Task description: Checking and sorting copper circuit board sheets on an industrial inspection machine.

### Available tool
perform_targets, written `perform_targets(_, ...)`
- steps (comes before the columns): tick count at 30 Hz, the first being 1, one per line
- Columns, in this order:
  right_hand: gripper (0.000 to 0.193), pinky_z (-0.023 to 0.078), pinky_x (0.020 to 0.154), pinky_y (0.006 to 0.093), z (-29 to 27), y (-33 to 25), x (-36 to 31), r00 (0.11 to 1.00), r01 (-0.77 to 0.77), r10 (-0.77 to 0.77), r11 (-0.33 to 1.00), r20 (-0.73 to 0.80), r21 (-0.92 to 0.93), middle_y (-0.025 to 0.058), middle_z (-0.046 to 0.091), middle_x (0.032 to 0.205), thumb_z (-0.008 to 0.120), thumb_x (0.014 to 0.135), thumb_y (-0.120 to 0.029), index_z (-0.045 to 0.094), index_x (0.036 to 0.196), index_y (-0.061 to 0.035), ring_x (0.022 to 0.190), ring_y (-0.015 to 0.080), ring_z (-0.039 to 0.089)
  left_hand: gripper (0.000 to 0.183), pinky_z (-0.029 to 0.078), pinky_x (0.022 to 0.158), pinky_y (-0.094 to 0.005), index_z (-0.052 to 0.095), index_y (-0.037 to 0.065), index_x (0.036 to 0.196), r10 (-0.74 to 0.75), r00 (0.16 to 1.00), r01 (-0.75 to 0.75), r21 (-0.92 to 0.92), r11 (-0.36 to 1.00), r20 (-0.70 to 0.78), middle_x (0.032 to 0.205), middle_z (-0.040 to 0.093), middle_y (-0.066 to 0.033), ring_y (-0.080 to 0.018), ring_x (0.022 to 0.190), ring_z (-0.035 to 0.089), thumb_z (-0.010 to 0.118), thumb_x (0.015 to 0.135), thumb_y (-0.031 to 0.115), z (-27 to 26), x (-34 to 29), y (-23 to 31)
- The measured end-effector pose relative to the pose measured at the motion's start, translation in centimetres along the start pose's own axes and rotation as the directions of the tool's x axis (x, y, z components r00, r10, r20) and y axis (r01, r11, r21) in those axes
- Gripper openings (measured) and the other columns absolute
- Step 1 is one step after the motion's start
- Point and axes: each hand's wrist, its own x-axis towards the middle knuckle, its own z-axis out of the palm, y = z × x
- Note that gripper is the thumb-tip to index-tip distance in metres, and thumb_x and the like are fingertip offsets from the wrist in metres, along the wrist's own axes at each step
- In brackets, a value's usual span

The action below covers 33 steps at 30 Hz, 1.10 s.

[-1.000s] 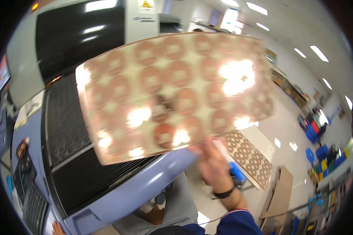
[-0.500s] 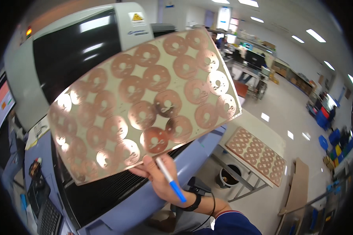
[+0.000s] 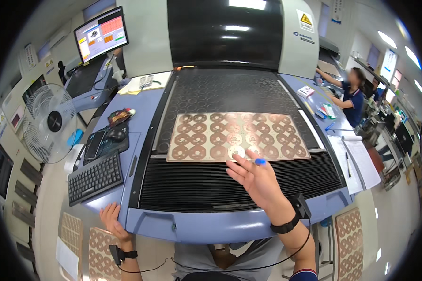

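Observation:
A flat rectangular circuit board panel [image 3: 218,136] with rows of copper-coloured rings lies on the black bed [image 3: 211,91] of a large machine. Over the panel's near edge is my right hand [image 3: 258,180], fingers partly spread. A pen with a blue end [image 3: 260,161] is tucked among those fingers, most of its barrel hidden. Whether the fingertips touch the panel I cannot tell. My left hand [image 3: 113,220] rests loosely at the left front edge of the blue-grey machine table [image 3: 192,222], fingers apart and holding nothing.
A keyboard [image 3: 96,178] and a mouse [image 3: 116,134] sit left, below a monitor [image 3: 101,35]. More ringed panels [image 3: 103,253] lie at lower left, another panel [image 3: 349,243] at lower right. Papers [image 3: 354,161] lie right; a fan [image 3: 54,122] stands left. A co-worker [image 3: 351,96] is far right.
The ringed panel, held up in my right hand before, now lies flat on the machine bed, let go. The view has swung left; my left hand has come into sight.

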Motion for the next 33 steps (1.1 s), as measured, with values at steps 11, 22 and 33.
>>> perform_targets(11, 0.054, 0.014, 0.104, 0.0808, -4.7, 2.5, 11.3, 0.905, 0.405, -0.012, -0.277, 0.424, -0.871, 0.0221, 0.052, 0.14, 0.047, 0.099, -0.05, 0.05, 0.138, -0.0142, 0.131, 0.0614, 0.033, 0.053, 0.024, 0.114, -0.0556, 0.068, -0.002, 0.108, 0.009, 1.0, -0.009, -0.011, 1.0, -0.004, 0.117, 0.067, -0.0186, -0.0384, 0.119, 0.055, 0.026, 0.096, 0.028, 0.2, 0.3, 0.7)
perform_targets(22, 0.063, 0.024, 0.113, 0.0637, -3.6, 2.2, 8.9, 0.831, 0.555, 0.098, -0.115, 0.547, -0.824, 0.0243, 0.069, 0.105, 0.05, 0.096, -0.056, 0.056, 0.129, -0.0037, 0.131, 0.0531, 0.041, 0.054, 0.025, 0.114, -0.0552, 0.069, -0.002, 0.104, -0.006, 1.0, 0.005, -0.005, 1.0, -0.009, 0.115, 0.068, -0.019, -0.0381, 0.117, 0.057, 0.026, 0.096, 0.029, 0.1, 0.4, 0.7)
perform_targets(33, 0.06, 0.03, 0.109, 0.0616, -3.4, 2.5, 9.0, 0.792, 0.607, 0.056, -0.17, 0.608, -0.776, 0.0236, 0.068, 0.102, 0.055, 0.095, -0.054, 0.058, 0.125, -0.0016, 0.122, 0.0466, 0.049, 0.031, 0.033, 0.109, -0.0498, 0.068, -0.002, 0.111, -0.164, 0.986, 0.164, -0.015, 0.986, -0.026, 0.111, 0.068, -0.0175, -0.0371, 0.11, 0.058, 0.053, 0.091, 0.015, -2.5, 5.0, 0.4)
